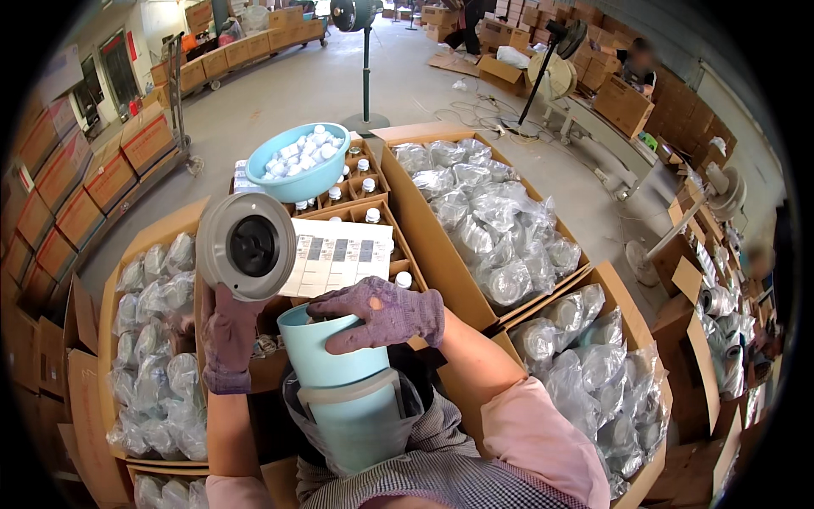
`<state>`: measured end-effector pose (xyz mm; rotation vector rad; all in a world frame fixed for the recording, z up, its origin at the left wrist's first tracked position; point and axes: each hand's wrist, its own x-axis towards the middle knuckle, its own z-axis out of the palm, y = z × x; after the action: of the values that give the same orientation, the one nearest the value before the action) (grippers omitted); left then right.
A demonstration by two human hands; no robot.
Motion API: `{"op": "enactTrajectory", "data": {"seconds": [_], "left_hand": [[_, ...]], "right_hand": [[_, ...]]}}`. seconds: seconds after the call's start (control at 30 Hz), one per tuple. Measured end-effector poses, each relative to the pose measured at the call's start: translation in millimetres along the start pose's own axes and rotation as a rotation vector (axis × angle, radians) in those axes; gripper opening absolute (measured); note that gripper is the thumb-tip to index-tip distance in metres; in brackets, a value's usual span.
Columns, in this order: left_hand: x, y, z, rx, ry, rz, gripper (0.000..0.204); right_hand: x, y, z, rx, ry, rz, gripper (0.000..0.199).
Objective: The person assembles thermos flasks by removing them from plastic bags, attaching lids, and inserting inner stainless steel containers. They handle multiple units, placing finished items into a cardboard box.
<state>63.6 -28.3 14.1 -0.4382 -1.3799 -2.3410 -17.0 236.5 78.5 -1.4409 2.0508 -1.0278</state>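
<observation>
My left hand (227,335), in a purple knit glove, holds up a round grey metal lid (247,245) with a dark centre. My right hand (381,314), also gloved, rests across the open top of a pale blue cylinder-shaped container (335,369) that stands tilted against my lap, its lower part inside a clear plastic bag (407,407). Just behind the hands lies a white sheet of labels (335,254) on a carton of white-capped bottles (370,215).
A light blue bowl (298,161) of white caps sits on the bottle carton. Open cardboard boxes of plastic-wrapped items (492,220) surround me at left (157,356) and right. A standing fan (365,68), stacked cartons and a person (638,68) are farther off.
</observation>
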Motion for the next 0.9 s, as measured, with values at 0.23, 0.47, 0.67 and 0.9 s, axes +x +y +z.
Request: {"op": "enactTrajectory", "data": {"seconds": [0.23,0.47,0.67,0.9], "left_hand": [[12.5,2.7,0.3,-0.119,0.113,-0.038,0.047],[33.6,-0.2,6.8,0.778,-0.012,0.181,0.043],[53.8,24.4,45.7,0.816,-0.363,0.029,0.049],[64.7,29.2,67.2,0.899,-0.443,-0.025,0.046]], "right_hand": [[-0.7,0.7,14.7,-0.065,0.099,-0.062,0.051],[-5.1,27.7,8.2,0.465,0.717,-0.456,0.042],[22.0,66.7,-5.4,1.124,0.772,0.044,0.06],[31.3,64.6,-0.4,1.192,0.438,-0.108,0.075]]}}
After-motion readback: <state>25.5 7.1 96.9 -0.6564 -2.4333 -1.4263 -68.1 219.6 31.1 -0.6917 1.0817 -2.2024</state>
